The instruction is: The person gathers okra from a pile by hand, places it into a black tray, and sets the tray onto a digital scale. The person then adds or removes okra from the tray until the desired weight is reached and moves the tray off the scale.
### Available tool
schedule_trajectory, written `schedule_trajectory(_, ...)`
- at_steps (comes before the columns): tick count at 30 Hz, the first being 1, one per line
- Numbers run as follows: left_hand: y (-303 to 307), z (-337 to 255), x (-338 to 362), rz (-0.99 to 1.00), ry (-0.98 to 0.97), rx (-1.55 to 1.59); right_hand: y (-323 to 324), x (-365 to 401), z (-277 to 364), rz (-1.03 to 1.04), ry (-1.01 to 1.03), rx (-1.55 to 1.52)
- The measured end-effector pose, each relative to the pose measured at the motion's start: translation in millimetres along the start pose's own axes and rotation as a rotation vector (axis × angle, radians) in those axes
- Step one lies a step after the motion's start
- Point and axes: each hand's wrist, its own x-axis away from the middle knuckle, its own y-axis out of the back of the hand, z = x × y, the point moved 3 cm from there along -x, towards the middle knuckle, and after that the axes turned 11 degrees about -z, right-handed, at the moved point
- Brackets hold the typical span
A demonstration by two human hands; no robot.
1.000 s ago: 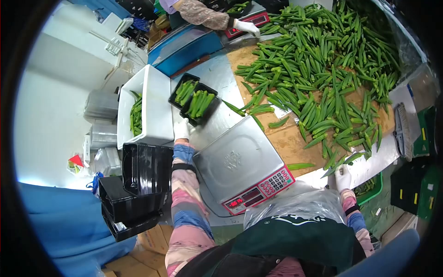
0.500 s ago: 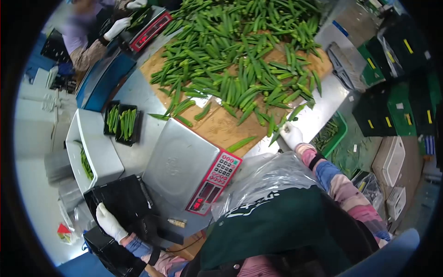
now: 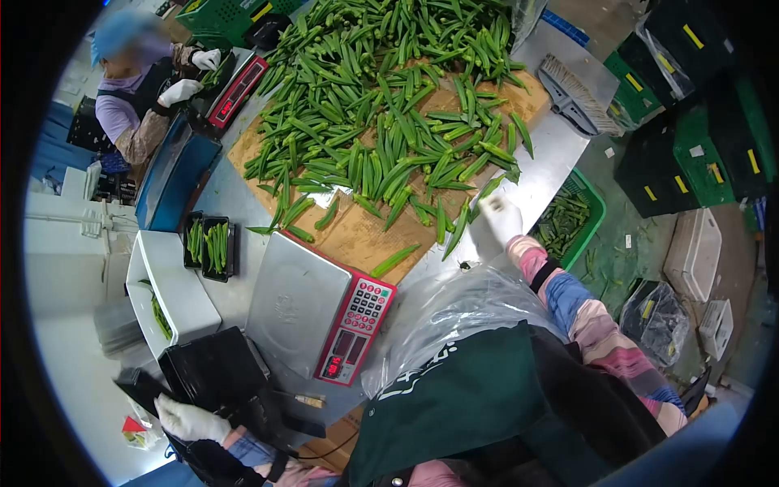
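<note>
Presently the gloved left hand (image 3: pixel 191 420) is laid open on a stack of black trays (image 3: pixel 215 372), just left of the scale (image 3: pixel 296 296). The gloved right hand (image 3: pixel 501 217) is seen blurred at the near edge of the okra pile (image 3: pixel 381 122) on the surface (image 3: pixel 552 162); whether it is open or closed cannot be told.

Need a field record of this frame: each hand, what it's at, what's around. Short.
left hand: gloved, on the stack of black trays; grip unclear
right hand: gloved, blurred, at the near edge of the okra pile
between hands: scale
filled: two black trays of okra beside the white bin
floor: green crate with okra inside
other person: co-worker at a second scale
</note>
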Motion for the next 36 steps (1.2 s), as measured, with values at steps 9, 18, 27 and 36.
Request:
schedule_trajectory(9,-15.7,-166.2,216.7,0.932,-0.412,0.472,50.2,-100.6,-57.4,-0.130,-0.046,0.214)
schedule_trajectory(18,-12.2,-235.3,199.2,0.811,-0.187,0.366,158.1,-103.3,-106.6,-0.126,-0.048,0.117)
schedule_trajectory(27,-74.7,-433.6,271.6,0.970,-0.312,0.879,78.0,-76.0,-62.6,0.326,-0.125,-0.066)
schedule_trajectory(36,-106.6,-513.8,338.7,1.269,-0.336,0.952,234.5,-105.5,-82.6,0.065,0.266,0.919)
